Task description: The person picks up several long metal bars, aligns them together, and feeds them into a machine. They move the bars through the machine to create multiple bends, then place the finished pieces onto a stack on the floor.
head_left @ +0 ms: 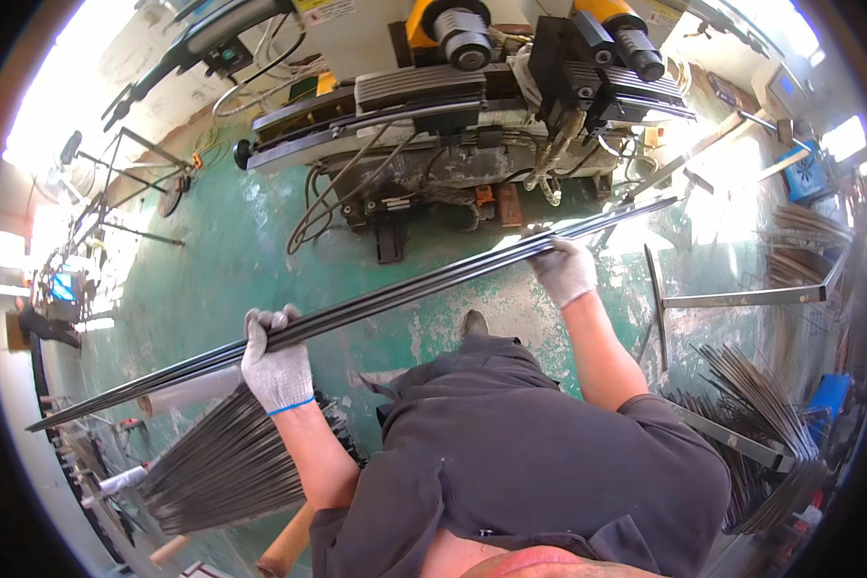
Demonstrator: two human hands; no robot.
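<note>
A bundle of several long, thin dark metal rods [395, 299] spans the view in front of my body, its left end lower than its right. My left hand [277, 361], in a pale knit glove with a blue cuff edge, is closed around the rods left of their middle. Toward their right end, my right hand [561, 270], gloved alike, grips the same bundle. Parts of the fingers are hidden behind the rods. Below my left hand lies a large stack of similar dark rods [226, 462].
A machine [424, 154] with yellow-and-black heads, hoses and a rail stands ahead. More rods [761, 405] rest at a metal rack [742, 299] on the right. A white roll [193, 392] lies near the left stack. A metal frame stand [130, 173] is at far left, on worn green floor [202, 260].
</note>
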